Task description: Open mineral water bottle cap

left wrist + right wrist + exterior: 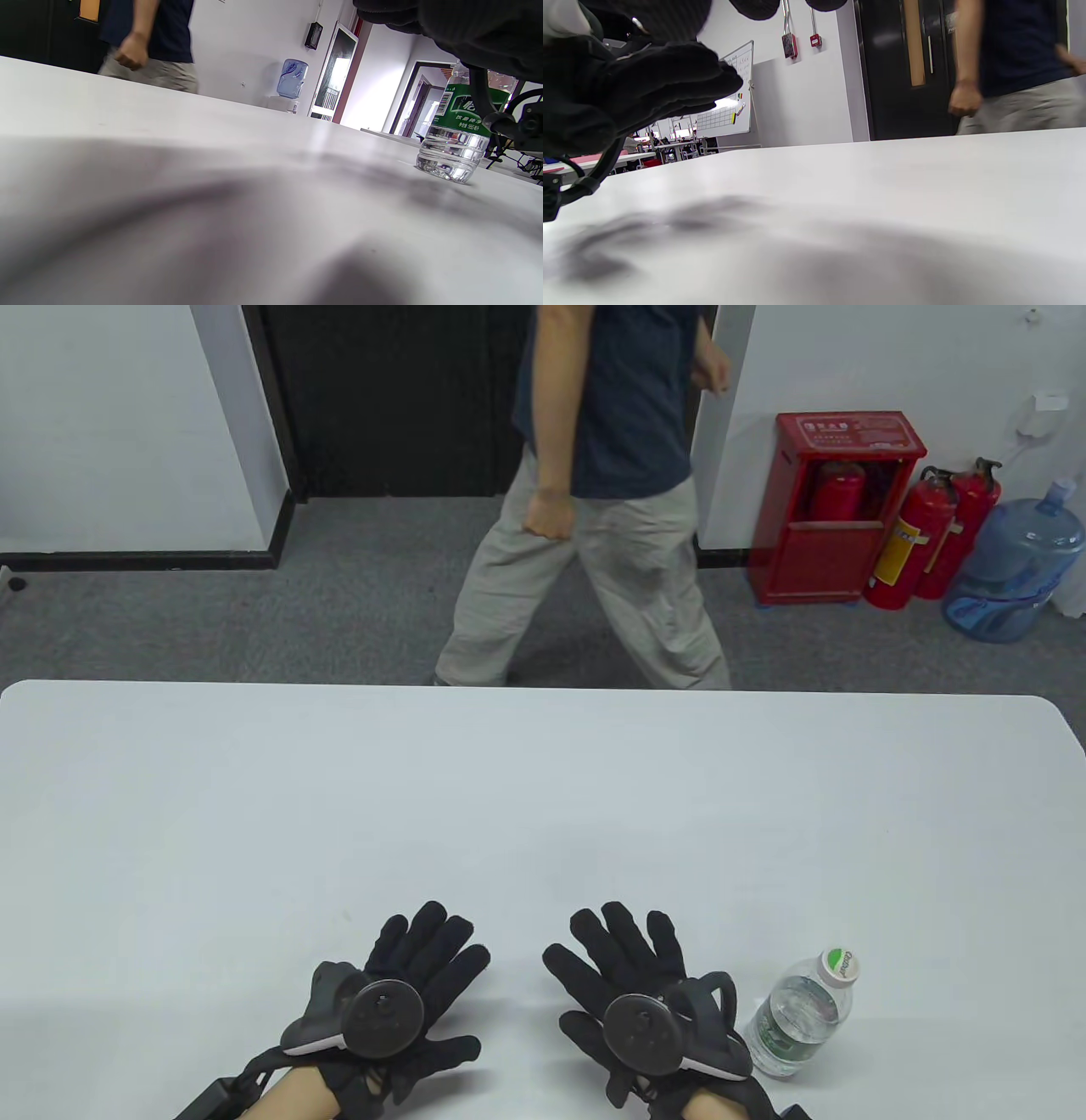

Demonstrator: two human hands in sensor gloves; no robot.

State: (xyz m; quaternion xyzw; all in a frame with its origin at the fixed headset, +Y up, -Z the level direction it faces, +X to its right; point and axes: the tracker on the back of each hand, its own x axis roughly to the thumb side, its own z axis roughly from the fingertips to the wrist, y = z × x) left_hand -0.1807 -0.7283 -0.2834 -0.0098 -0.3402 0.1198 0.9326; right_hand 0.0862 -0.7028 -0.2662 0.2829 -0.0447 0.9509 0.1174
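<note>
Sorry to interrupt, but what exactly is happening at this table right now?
Nothing is being handled yet. The left hand and the right hand, both in black sensor gloves, lie flat and open on the white table. The clear plastic water bottle stands upright just right of the right hand, its white cap still on.

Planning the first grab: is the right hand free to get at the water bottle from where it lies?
Probably yes. The right hand lies flat and empty on the table, and the bottle stands upright just beside it with nothing between them.
</note>
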